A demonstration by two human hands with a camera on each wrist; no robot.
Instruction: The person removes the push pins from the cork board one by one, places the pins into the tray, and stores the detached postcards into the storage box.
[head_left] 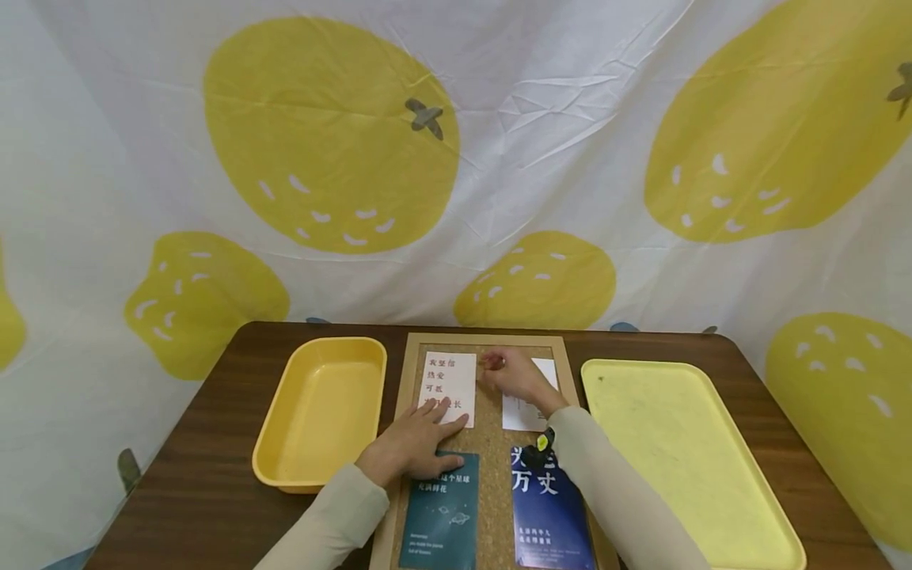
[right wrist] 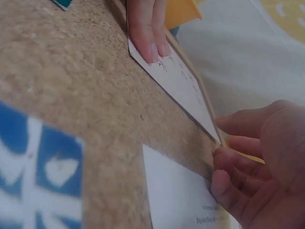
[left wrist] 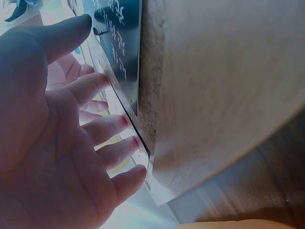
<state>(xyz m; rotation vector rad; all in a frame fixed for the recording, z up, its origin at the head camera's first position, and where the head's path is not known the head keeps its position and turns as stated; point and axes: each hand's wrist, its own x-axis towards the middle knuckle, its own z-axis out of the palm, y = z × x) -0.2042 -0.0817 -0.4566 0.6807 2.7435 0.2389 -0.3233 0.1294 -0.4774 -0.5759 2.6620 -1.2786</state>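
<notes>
A white card with brown lettering [head_left: 450,370] lies at the upper left of a cork board [head_left: 490,491]. My left hand [head_left: 416,445] rests on the board with fingers spread, fingertips on this card's lower part and thumb over a dark green card [head_left: 439,522]. At the white card's upper right corner, my right hand [head_left: 518,375] has its thumb and curled fingers; in the right wrist view the corner sits between thumb and forefinger. Whether a small pin is there is hidden. Beneath my right hand is a second white card [right wrist: 174,191], partly covered.
A blue card [head_left: 545,530] lies at the board's lower right, partly under my right sleeve. Left of the board stands a deep yellow basin [head_left: 321,419]; to its right, a pale yellow tray [head_left: 677,451]. Behind the brown table [head_left: 192,459] hangs a fruit-patterned curtain [head_left: 534,190].
</notes>
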